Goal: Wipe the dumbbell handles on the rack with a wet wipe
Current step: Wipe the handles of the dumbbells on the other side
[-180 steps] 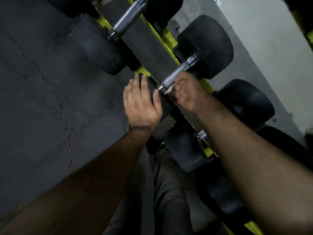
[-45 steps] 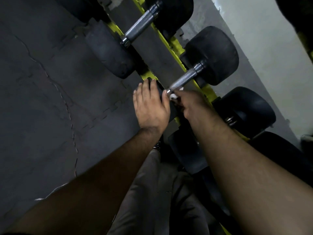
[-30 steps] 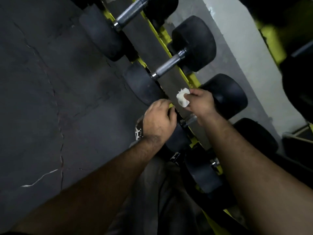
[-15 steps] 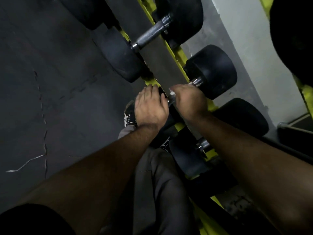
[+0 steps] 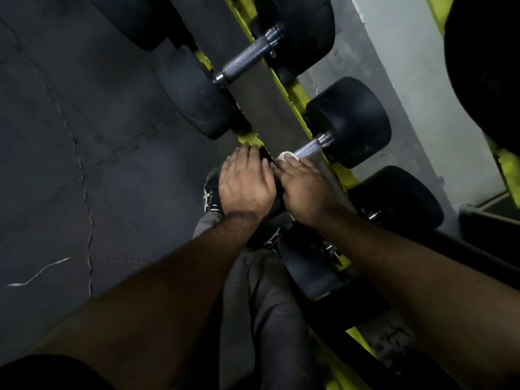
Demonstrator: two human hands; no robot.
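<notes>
On the far left is the dark rubber floor mat (image 5: 84,142), with a crack line running through it. Next comes the left hand (image 5: 244,181). It lies flat, fingers straight and close together, pressing on the near black head of a dumbbell, which is mostly hidden under it. Just beside it, the right hand (image 5: 302,190) is curled round the near end of the dumbbell handle (image 5: 308,149) and pinches the white wet wipe (image 5: 284,156) against the metal. Only a small bit of the wipe peeks out past the fingers. The rest of the shiny handle runs up to the far black head (image 5: 351,122), which sits on the yellow rack (image 5: 292,91).

The wipe could slip out if the hand slides too fast on the rough metal. The dumbbell could roll on the rack if the flat hand lets go, and fingers could get squashed against the head.
</notes>
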